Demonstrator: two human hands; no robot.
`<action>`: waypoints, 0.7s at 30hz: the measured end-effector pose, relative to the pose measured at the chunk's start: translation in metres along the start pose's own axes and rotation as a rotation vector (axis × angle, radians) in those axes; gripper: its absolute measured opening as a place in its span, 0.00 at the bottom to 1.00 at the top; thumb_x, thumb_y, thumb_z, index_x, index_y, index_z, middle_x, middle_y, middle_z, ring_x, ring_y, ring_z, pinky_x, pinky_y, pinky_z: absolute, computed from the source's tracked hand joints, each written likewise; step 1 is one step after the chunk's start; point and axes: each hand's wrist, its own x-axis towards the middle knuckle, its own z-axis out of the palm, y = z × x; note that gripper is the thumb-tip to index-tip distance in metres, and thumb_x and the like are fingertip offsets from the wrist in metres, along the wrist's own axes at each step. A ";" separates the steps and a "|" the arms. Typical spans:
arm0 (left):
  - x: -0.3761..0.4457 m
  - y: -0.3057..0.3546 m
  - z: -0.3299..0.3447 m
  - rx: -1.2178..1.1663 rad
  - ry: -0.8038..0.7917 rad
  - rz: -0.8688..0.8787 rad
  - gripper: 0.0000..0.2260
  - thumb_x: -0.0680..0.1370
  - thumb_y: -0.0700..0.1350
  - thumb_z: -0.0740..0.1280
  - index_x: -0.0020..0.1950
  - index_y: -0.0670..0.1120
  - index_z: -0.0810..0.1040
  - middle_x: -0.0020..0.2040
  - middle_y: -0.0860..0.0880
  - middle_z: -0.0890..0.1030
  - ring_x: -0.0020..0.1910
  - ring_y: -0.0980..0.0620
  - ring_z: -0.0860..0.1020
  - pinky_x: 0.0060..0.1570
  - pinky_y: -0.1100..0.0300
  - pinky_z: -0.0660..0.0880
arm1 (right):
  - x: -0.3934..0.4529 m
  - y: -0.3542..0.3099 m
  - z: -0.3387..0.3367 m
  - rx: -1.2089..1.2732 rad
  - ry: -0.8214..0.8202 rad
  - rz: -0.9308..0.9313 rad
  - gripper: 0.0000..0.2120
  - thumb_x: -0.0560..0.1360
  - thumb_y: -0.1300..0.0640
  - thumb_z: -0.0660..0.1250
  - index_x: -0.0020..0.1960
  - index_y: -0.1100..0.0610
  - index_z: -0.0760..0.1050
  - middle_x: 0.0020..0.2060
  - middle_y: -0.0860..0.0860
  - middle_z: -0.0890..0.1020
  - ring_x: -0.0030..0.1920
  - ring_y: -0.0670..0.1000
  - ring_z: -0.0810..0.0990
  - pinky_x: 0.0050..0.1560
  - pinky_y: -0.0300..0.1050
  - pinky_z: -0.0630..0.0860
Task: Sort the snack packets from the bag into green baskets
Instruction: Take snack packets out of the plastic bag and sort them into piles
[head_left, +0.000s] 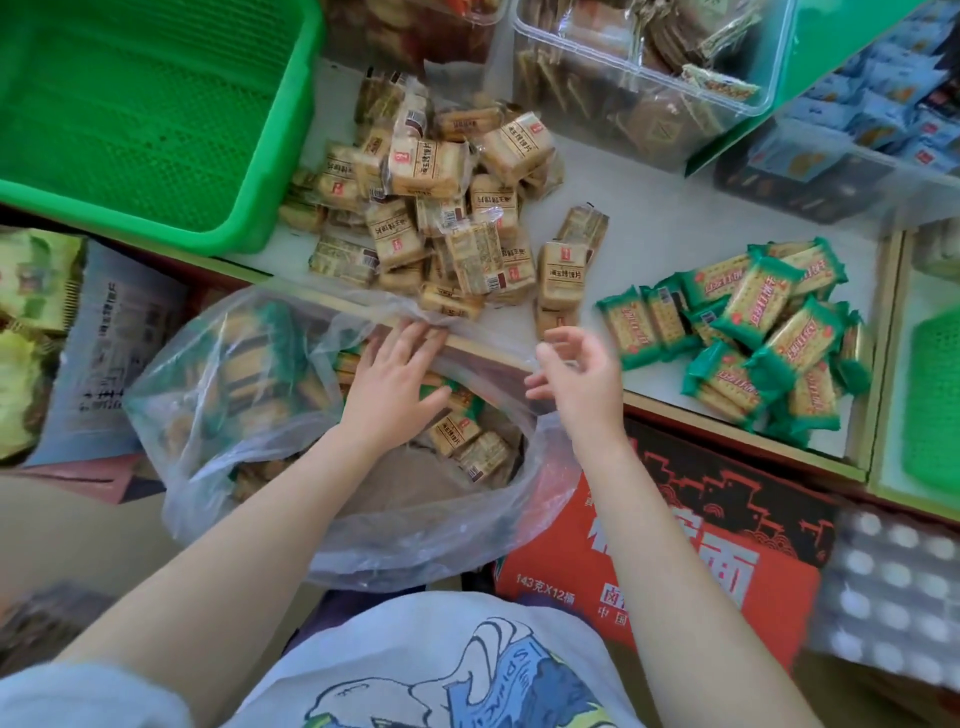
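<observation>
A clear plastic bag (244, 415) sits below the shelf edge, holding tan and green snack packets (462, 436). My left hand (395, 374) lies flat over the bag's mouth with straight fingers touching its far rim. My right hand (576, 374) hovers at the bag's right rim, fingers loosely curled, holding nothing. On the white shelf lie a heap of tan packets (431, 208) and, to the right, a heap of green packets (753, 338). An empty green basket (156, 104) stands at the upper left.
Clear tubs of snacks (649, 67) line the back of the shelf. A second green basket (935, 405) shows at the right edge. A red carton (675, 561) and an egg tray (898, 587) sit below right. Printed bags (78, 338) lie at the left.
</observation>
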 end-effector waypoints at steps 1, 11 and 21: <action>-0.001 -0.003 0.002 0.011 -0.003 0.013 0.32 0.80 0.59 0.60 0.82 0.55 0.55 0.82 0.50 0.55 0.81 0.50 0.47 0.78 0.47 0.44 | -0.015 0.010 0.008 -0.004 -0.104 0.029 0.03 0.80 0.61 0.67 0.53 0.57 0.77 0.43 0.55 0.83 0.35 0.51 0.83 0.37 0.45 0.82; -0.002 -0.021 0.010 0.035 -0.047 0.083 0.33 0.80 0.64 0.56 0.82 0.58 0.47 0.83 0.53 0.46 0.81 0.53 0.42 0.79 0.46 0.44 | -0.016 0.131 0.090 -0.203 -0.074 0.347 0.20 0.78 0.55 0.71 0.67 0.58 0.72 0.57 0.52 0.81 0.58 0.55 0.79 0.62 0.54 0.76; 0.001 -0.037 0.021 0.112 -0.035 0.187 0.35 0.80 0.65 0.54 0.82 0.56 0.43 0.82 0.53 0.41 0.80 0.54 0.38 0.79 0.45 0.42 | 0.002 0.164 0.124 -0.615 -0.093 0.239 0.33 0.73 0.47 0.75 0.71 0.58 0.64 0.59 0.58 0.81 0.58 0.61 0.81 0.53 0.52 0.78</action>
